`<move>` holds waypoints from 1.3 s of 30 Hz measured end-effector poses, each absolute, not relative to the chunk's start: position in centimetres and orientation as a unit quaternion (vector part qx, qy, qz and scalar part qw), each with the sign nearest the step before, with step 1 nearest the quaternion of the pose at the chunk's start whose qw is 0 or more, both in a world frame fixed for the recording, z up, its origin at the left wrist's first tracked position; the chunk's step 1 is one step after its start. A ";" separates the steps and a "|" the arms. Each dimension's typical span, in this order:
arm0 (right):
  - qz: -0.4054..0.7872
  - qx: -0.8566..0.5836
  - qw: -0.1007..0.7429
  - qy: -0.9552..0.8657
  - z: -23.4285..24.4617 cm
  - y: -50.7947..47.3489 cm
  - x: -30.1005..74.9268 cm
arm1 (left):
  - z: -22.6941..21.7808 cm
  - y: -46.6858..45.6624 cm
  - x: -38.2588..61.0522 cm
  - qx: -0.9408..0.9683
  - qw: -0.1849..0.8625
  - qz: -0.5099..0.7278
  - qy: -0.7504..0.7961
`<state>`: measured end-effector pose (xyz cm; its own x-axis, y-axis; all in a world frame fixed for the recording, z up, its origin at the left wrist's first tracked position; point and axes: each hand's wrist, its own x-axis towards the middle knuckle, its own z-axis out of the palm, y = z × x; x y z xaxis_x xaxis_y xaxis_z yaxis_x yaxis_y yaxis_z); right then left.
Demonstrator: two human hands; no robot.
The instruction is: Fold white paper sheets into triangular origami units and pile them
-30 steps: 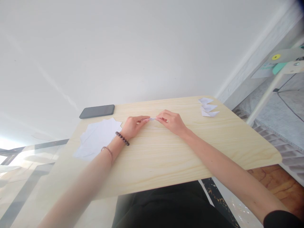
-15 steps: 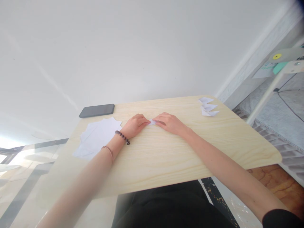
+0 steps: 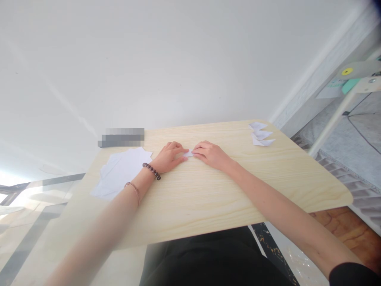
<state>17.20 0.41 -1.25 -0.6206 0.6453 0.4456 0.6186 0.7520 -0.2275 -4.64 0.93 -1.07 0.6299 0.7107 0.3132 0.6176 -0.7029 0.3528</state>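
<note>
A small folded piece of white paper (image 3: 188,153) lies at the middle of the table, between my two hands. My left hand (image 3: 172,155), with a beaded bracelet at the wrist, has its thumb and forefinger around the left end of the paper. At the other end, my right hand (image 3: 210,154) pinches the paper between thumb and fingers. My fingers partly cover the folds.
Loose white paper sheets (image 3: 119,172) are spread at the left of the wooden table (image 3: 190,206). Behind them is a dark, pixelated flat object (image 3: 122,139). Several folded paper pieces (image 3: 262,135) lie at the back right. A white wall (image 3: 178,63) stands behind.
My left thumb and forefinger have moved apart a little, and the hand has shifted slightly left, uncovering more of the folded paper. My right hand has barely moved.
</note>
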 end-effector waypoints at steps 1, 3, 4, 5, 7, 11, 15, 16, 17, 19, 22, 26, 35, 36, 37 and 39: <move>0.024 -0.353 0.259 -0.899 -1.3 0.5 17.2 | -1.0 0.9 -4.6 0.898 0.113 0.221 0.364; 0.018 -0.359 0.256 -0.897 -1.4 0.5 17.1 | -0.9 0.7 -4.6 0.898 0.120 0.227 0.357; 0.014 -0.363 0.254 -0.897 -1.4 0.5 17.1 | -0.9 0.7 -4.5 0.896 0.122 0.230 0.359; 0.009 -0.369 0.251 -0.895 -1.3 0.4 17.0 | -0.8 0.6 -4.5 0.893 0.122 0.234 0.363; 0.000 -0.384 0.252 -0.888 -1.3 0.3 16.7 | -0.6 0.4 -4.2 0.884 0.124 0.242 0.379; 0.000 -0.414 0.279 -0.867 -1.3 -0.2 16.1 | -0.4 0.0 -3.7 0.842 0.147 0.269 0.443; 0.028 -0.425 0.315 -0.848 -1.0 -0.8 15.7 | -0.2 -0.4 -3.2 0.776 0.222 0.300 0.508; 0.036 -0.427 0.324 -0.843 -0.9 -1.0 15.6 | -0.1 -0.5 -3.0 0.759 0.252 0.312 0.514; 0.043 -0.430 0.332 -0.839 -0.8 -1.1 15.5 | -0.2 -0.6 -2.9 0.742 0.282 0.324 0.514; 0.055 -0.432 0.347 -0.830 -0.8 -1.2 15.4 | -0.2 -0.7 -2.8 0.711 0.338 0.357 0.502; 0.066 -0.431 0.365 -0.822 -0.8 -1.3 15.3 | -0.4 -0.7 -2.7 0.681 0.388 0.395 0.478; 0.059 -0.431 0.366 -0.822 -0.8 -1.4 15.2 | -0.5 -0.7 -2.6 0.672 0.403 0.406 0.470; 0.024 -0.509 0.343 -0.789 -0.9 -1.2 14.7 | -0.2 -1.2 -2.2 0.696 0.342 0.389 0.497; 0.030 -0.512 0.344 -0.786 -1.0 -1.2 14.8 | -0.1 -1.3 -2.1 0.706 0.329 0.384 0.495; 0.036 -0.513 0.343 -0.786 -1.1 -1.1 14.8 | -0.1 -1.4 -2.1 0.717 0.315 0.379 0.494; 0.052 -0.509 0.341 -0.789 -1.2 -1.1 15.0 | 0.1 -1.6 -1.9 0.735 0.286 0.367 0.493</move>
<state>14.95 -1.10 -1.20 -0.2504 0.8380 0.4848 0.7670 0.4773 -0.4289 -1.87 -1.65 0.09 0.2440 0.9348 0.2580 0.5145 -0.3503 0.7827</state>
